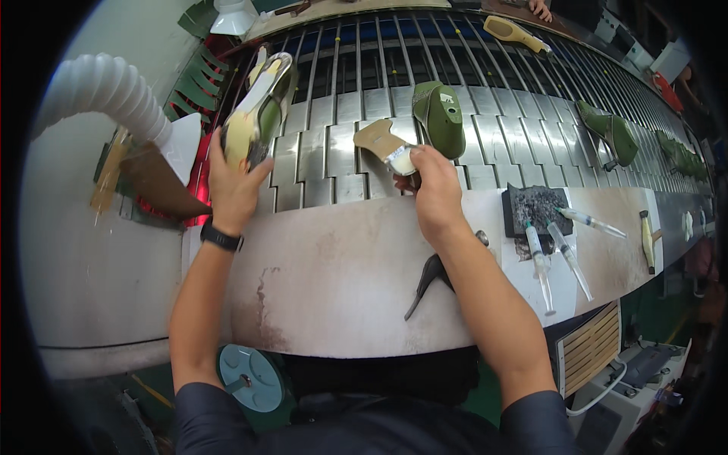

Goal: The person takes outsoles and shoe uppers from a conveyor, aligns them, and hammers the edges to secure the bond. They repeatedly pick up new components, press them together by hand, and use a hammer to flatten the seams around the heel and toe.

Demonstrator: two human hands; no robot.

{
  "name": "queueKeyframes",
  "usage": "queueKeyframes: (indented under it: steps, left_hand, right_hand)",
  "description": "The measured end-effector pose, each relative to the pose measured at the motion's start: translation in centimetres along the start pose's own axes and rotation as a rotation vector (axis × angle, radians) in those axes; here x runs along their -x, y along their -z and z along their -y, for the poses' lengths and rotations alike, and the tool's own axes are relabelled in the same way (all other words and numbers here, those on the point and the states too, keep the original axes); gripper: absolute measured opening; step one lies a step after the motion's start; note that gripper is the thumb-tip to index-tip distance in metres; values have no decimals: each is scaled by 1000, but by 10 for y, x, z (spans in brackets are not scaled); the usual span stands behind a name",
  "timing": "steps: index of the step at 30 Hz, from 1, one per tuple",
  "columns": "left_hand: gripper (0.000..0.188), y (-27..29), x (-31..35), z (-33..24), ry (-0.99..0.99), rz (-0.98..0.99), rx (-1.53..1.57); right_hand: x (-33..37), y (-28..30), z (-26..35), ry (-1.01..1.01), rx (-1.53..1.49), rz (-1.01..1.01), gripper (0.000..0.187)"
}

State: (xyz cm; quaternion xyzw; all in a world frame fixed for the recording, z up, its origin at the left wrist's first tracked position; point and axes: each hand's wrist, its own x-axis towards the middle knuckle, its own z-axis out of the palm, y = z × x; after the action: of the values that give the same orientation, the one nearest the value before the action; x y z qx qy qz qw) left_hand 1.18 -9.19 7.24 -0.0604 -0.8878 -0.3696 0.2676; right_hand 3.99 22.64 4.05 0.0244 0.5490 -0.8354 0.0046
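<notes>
We had both hands over the slatted conveyor (331, 163), beyond the inner edge of the table (341, 292). Our left hand (238, 180) was curved around the near end of a green and pale yellow shoe form (262, 106), the thumb on one side and the fingers on the other; how firmly it pressed, we could not tell. Our right hand (434, 186) was nearly closed, pinching a tan piece (377, 139) by its whitish end, so its broad part stayed uncovered. Just beyond it a green last (440, 121) lay on the slats.

To do this well, in our judgement, the left hold had to be steady but gentle, because the pale covering could crease, and the pinch light, so that the tan piece did not bend. The right forearm also needed care: it passed over a dark tool (426, 284), with syringes (539, 269) nearby.
</notes>
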Motion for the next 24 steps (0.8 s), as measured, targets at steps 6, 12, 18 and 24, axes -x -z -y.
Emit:
queueKeyframes:
  steps: [6, 12, 18, 24]
  left_hand:
    - [100, 114, 171, -37, 49, -78, -115]
    - [91, 173, 265, -54, -93, 149, -432]
    - [62, 172, 293, -30, 271, -55, -44]
    - [50, 164, 299, -13, 229, -148, 16]
  right_hand:
    - [8, -9, 12, -92, -184, -83, 28]
    - [14, -11, 5, 109, 279, -4, 19]
    - [99, -58, 43, 825, 1388, 203, 41]
    - [157, -72, 24, 822, 1714, 791, 62]
